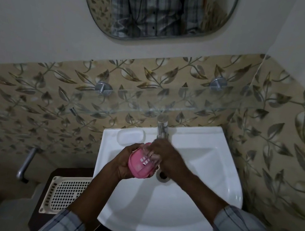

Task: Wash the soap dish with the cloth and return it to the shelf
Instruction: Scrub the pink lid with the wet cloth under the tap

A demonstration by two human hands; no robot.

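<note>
A pink slotted soap dish is held tilted over the white sink, just below the tap. My left hand grips it from the left side and underneath. Pressed against the dish's upper right part, my right hand has its fingers curled over a pale bit of cloth, which is mostly hidden and blurred. The glass shelf runs along the tiled wall above the sink, with nothing on it.
A cream perforated tray lies on a dark surface left of the sink. A metal handle sticks out of the wall at the left. A mirror hangs above. The sink drain is just right of the dish.
</note>
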